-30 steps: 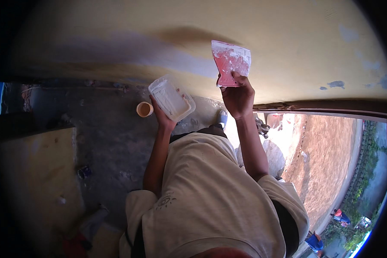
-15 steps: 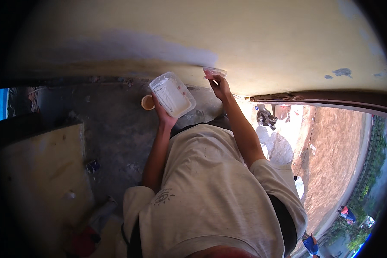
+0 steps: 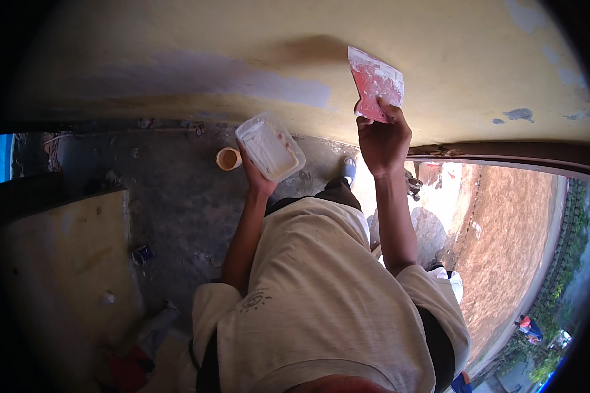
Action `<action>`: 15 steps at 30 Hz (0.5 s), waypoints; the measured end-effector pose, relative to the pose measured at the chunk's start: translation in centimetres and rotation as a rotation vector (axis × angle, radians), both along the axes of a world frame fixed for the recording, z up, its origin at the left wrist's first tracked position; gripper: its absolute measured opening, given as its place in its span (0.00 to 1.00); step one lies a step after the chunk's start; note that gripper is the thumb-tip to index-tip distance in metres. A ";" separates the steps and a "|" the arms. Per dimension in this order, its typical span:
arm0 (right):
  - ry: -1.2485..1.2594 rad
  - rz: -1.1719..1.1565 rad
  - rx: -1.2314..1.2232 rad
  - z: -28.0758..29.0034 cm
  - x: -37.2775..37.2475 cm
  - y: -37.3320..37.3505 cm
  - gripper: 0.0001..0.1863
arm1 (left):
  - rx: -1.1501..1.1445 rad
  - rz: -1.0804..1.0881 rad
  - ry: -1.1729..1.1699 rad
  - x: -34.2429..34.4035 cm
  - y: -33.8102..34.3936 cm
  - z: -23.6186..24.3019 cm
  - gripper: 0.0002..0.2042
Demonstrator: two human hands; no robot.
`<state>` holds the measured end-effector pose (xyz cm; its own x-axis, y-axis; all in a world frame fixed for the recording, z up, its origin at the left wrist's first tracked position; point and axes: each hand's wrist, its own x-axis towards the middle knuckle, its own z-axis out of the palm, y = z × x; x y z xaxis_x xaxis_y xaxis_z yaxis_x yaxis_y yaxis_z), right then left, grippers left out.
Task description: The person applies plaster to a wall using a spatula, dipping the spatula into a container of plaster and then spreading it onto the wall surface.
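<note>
My left hand [image 3: 257, 175] grips a translucent plastic tub [image 3: 272, 145] smeared inside with white paste, tilted toward me beside the lower wall. My right hand [image 3: 383, 147] holds a flat pink scraper [image 3: 375, 82] streaked with white, thumb across its face, raised over the yellow wall [image 3: 196, 46]. The scraper casts a shadow on the wall; whether it touches the surface I cannot tell. The wall has pale lilac and grey patches.
Concrete floor [image 3: 177, 216] holds an orange-tan cup [image 3: 228, 159] and a dark blue can [image 3: 142, 254]. A low yellow structure [image 3: 65, 255] stands left. My shoe [image 3: 348, 170] is near the wall. At right, a doorway opens onto sunlit dirt [image 3: 505, 236], with people [image 3: 530, 331] beyond.
My right hand with the scraper dipped lower half a second ago and is now raised again, further right than a second ago. My left hand and tub have shifted slightly right.
</note>
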<state>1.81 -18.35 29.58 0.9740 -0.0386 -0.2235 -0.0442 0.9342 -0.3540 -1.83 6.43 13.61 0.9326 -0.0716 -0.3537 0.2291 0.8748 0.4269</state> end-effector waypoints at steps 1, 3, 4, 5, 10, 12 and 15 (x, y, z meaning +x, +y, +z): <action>0.007 -0.003 -0.041 -2.2 -0.2 0.2 0.11 | 0.000 -0.001 0.003 0.1 -0.2 0.2 0.36; 0.183 0.030 -0.160 -8.8 -0.1 1.6 0.08 | -0.013 -0.033 -0.021 -0.1 0.2 -0.2 0.35; 0.279 0.111 -0.180 -12.9 0.4 2.4 0.08 | -0.026 -0.068 -0.047 -0.4 0.7 -0.6 0.34; 0.318 0.185 -0.139 -18.2 1.1 3.1 0.07 | -0.037 -0.105 -0.074 -0.5 1.0 -0.9 0.33; 0.005 0.300 -0.862 -37.0 3.5 5.3 0.14 | 0.032 0.013 -0.013 -0.2 0.5 -0.4 0.32; 0.137 0.302 -0.628 -37.8 5.3 5.0 0.16 | 0.035 0.030 -0.011 -0.2 0.5 -0.8 0.32; 0.262 0.242 -0.253 -33.5 7.2 4.7 0.20 | 0.020 0.032 0.009 -0.4 1.1 -2.2 0.32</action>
